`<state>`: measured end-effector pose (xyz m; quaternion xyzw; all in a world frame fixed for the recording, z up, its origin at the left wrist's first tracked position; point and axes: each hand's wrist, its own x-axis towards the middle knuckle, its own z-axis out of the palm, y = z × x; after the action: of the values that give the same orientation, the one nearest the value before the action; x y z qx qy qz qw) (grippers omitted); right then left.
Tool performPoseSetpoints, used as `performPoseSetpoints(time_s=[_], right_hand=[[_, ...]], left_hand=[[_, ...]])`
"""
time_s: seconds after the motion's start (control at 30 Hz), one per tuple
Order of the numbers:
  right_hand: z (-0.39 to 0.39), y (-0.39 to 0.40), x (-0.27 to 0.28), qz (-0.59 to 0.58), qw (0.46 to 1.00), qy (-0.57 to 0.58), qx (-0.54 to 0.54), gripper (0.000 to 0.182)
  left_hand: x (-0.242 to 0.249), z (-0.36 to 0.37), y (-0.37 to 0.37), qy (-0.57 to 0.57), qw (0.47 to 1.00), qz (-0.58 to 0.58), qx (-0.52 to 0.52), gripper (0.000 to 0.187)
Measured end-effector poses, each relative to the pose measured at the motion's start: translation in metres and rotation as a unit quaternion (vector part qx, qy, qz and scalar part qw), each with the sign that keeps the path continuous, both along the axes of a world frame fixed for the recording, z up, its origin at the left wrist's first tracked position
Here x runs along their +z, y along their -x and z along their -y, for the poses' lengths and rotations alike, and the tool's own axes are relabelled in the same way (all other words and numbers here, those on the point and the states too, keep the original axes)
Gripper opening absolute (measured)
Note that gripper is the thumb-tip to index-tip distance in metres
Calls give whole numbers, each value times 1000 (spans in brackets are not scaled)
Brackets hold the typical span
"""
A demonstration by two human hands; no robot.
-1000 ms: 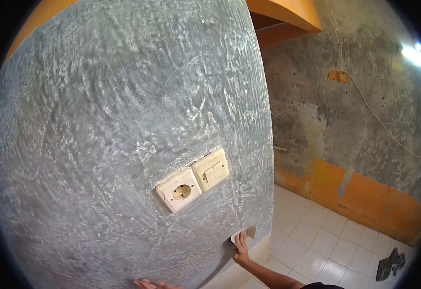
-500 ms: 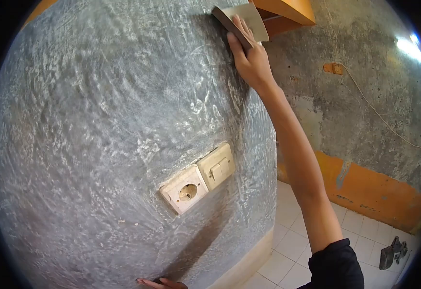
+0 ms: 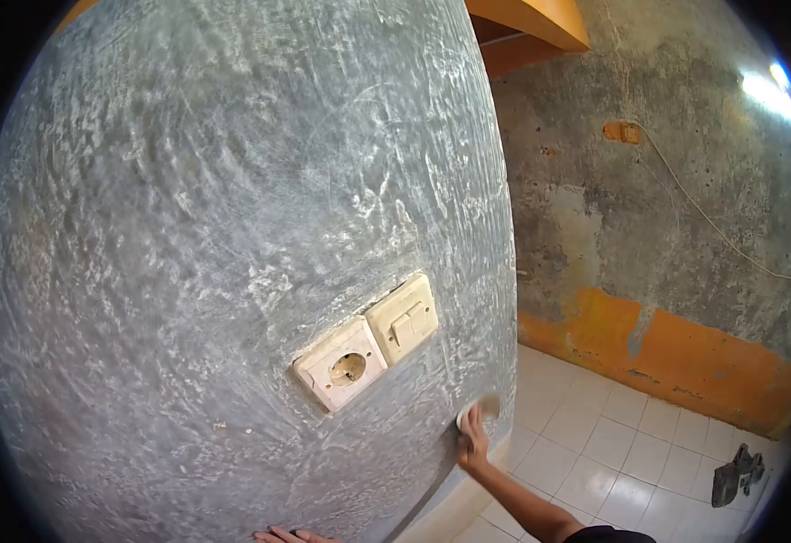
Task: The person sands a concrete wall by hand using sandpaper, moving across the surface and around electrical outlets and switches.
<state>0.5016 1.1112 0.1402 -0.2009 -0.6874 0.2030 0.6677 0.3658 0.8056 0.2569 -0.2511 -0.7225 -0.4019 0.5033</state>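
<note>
My right hand [image 3: 472, 443] presses a sheet of sandpaper [image 3: 489, 407] against the grey plastered wall [image 3: 187, 226], low down near its right-hand edge. The sheet is pale and partly blurred, and my fingers cover some of it. At the bottom edge of the view, my left hand [image 3: 288, 536] touches the wall with its fingers stretched out. Only those fingers show; the rest is cut off. Between and above my hands, a cream socket [image 3: 341, 364] and a double light switch [image 3: 404, 317] sit side by side on the wall, both tilted in view.
Past the wall's edge lies a white tiled floor [image 3: 594, 443] with a dark object [image 3: 738, 475] on it. The back wall [image 3: 567, 136] is patchy grey with an orange band [image 3: 685, 362] below. A thin cable [image 3: 699, 199] hangs from an orange wall box [image 3: 629, 133].
My right hand has swept from the top of the wall down to its lower right edge, carrying the sandpaper. My left hand stays at the bottom, slightly shifted in view.
</note>
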Motion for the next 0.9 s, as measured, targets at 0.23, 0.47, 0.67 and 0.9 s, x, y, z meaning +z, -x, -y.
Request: performPoseSetpoints(time_s=[0.23, 0.47, 0.67, 0.9], right_hand=[[-57, -9, 145, -6, 991, -123, -43, 39], [-109, -35, 542, -65, 941, -331, -27, 37], [-89, -28, 552, -69, 948, -308, -30, 39], [-27, -16, 200, -36, 997, -62, -43, 45]], left_hand=[[3, -7, 2, -25, 1000, -7, 13, 52], [-8, -2, 15, -10, 997, -72, -3, 52], [-10, -3, 16, -20, 997, -74, -7, 51], [-5, 3, 8, -32, 998, -38, -39, 52]])
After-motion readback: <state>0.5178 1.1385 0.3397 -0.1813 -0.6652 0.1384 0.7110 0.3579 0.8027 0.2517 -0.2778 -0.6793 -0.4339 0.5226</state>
